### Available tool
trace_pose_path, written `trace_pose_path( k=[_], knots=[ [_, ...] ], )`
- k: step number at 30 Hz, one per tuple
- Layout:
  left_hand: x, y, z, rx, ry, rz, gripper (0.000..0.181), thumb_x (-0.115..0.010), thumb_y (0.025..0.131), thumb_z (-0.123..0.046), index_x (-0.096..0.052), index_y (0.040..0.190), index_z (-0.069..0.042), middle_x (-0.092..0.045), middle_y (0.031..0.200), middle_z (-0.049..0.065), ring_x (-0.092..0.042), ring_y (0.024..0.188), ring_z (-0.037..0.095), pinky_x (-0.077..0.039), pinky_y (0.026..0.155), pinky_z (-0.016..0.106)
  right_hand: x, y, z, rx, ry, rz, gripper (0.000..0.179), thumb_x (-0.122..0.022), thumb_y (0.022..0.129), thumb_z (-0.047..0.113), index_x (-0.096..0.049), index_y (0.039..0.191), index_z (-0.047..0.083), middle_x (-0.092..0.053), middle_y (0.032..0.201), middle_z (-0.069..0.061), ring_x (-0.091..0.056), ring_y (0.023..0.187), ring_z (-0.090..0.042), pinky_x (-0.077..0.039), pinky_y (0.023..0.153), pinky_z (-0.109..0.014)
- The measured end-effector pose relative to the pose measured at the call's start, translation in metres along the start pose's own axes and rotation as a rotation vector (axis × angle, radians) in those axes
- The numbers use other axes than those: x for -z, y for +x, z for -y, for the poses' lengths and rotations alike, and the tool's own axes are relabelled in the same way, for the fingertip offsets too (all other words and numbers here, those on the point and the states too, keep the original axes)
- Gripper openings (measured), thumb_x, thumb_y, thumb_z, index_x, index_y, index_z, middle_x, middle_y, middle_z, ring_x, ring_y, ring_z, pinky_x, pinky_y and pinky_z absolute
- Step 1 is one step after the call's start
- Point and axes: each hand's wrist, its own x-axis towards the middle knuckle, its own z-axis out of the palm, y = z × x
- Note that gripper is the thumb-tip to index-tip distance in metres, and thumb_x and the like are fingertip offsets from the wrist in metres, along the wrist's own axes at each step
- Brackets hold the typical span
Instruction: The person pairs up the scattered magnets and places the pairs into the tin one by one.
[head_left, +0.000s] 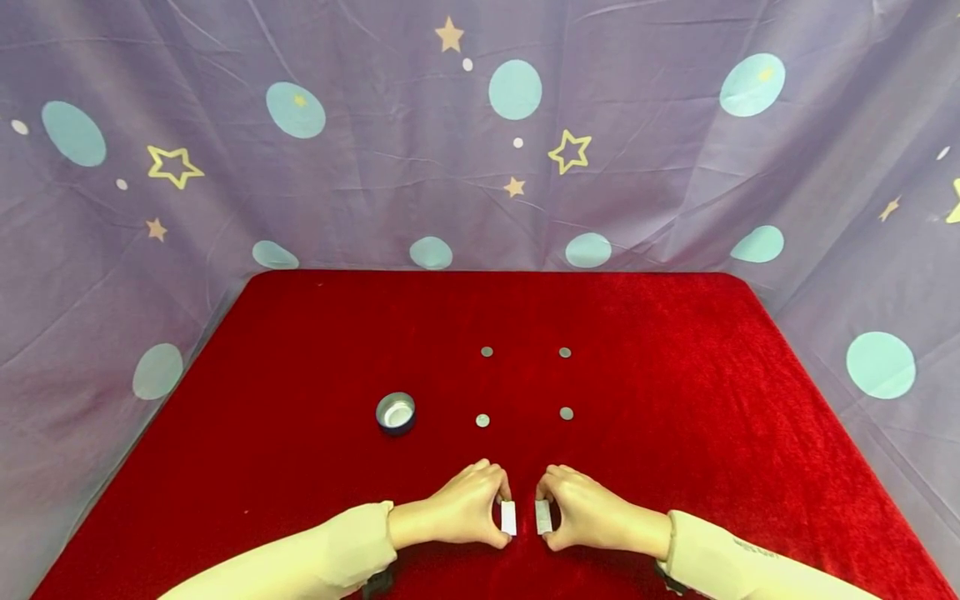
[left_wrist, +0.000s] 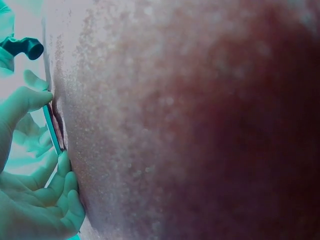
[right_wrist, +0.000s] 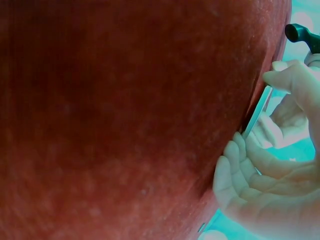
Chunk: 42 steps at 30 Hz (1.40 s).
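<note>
In the head view my left hand (head_left: 472,504) pinches a small flat white rectangle (head_left: 508,518) by its ends, thumb at the near end and fingertips at the far one. Facing it across a narrow gap, my right hand (head_left: 588,510) holds a similar pale grey rectangle (head_left: 543,517) the same way. Both pieces are low at the red cloth. Edge-on, the left piece (left_wrist: 53,129) shows as a thin strip between thumb and fingers in the left wrist view. The right piece (right_wrist: 258,111) looks just as thin in the right wrist view.
Beyond the hands lie several small round grey discs, one (head_left: 482,421) brighter than the others. To their left stands a shallow round tin (head_left: 395,413), dark outside and silvery inside. Red cloth (head_left: 675,350) covers the table, and a patterned curtain (head_left: 645,200) surrounds its back and sides.
</note>
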Motion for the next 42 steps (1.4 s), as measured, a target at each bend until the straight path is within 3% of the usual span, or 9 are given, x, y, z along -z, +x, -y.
trace_pose_path(
  k=[9, 16, 27, 37, 42],
  knots=[
    [-0.001, 0.003, -0.002, -0.001, -0.001, -0.005, 0.034, -0.076, 0.058, -0.03, -0.055, 0.079, -0.014, -0.045, 0.071, -0.014, -0.037, 0.068, 0.0, -0.033, 0.061, 0.011, -0.004, 0.003, 0.003, -0.016, 0.013, -0.015, 0.032, -0.073, 0.056, 0.016, -0.056, 0.082, 0.009, -0.045, 0.075, 0.01, -0.039, 0.07, -0.001, -0.04, 0.062, -0.015],
    [-0.004, 0.005, -0.008, -0.023, 0.062, -0.002, 0.036, -0.078, 0.058, -0.032, -0.054, 0.079, -0.014, -0.045, 0.072, -0.012, -0.036, 0.068, 0.001, -0.033, 0.061, 0.012, -0.009, 0.006, 0.008, 0.039, -0.049, -0.043, 0.034, -0.075, 0.054, 0.018, -0.055, 0.08, 0.008, -0.046, 0.074, 0.008, -0.039, 0.068, -0.002, -0.04, 0.062, -0.015],
    [-0.004, 0.003, -0.008, -0.022, 0.068, -0.025, 0.038, -0.079, 0.058, -0.032, -0.053, 0.079, -0.014, -0.046, 0.074, -0.012, -0.038, 0.07, 0.002, -0.035, 0.063, 0.013, -0.009, 0.005, 0.009, -0.058, 0.069, -0.037, 0.033, -0.078, 0.056, 0.016, -0.058, 0.082, 0.008, -0.045, 0.075, 0.008, -0.039, 0.069, -0.003, -0.038, 0.062, -0.018],
    [-0.004, 0.002, -0.005, -0.049, 0.082, -0.037, 0.039, -0.08, 0.058, -0.035, -0.055, 0.08, -0.014, -0.048, 0.076, -0.011, -0.04, 0.072, 0.002, -0.036, 0.065, 0.014, -0.011, 0.006, 0.009, -0.078, 0.103, -0.06, 0.034, -0.079, 0.054, 0.015, -0.058, 0.08, 0.008, -0.046, 0.073, 0.008, -0.04, 0.069, -0.003, -0.038, 0.061, -0.017],
    [0.004, -0.002, -0.003, -0.055, 0.025, 0.003, 0.034, -0.078, 0.063, -0.031, -0.06, 0.087, -0.014, -0.051, 0.081, -0.01, -0.041, 0.076, 0.001, -0.038, 0.067, 0.014, -0.01, 0.007, 0.01, -0.105, 0.129, -0.053, 0.036, -0.081, 0.054, 0.014, -0.057, 0.081, 0.008, -0.048, 0.075, 0.007, -0.042, 0.07, -0.005, -0.04, 0.062, -0.019]
  ],
)
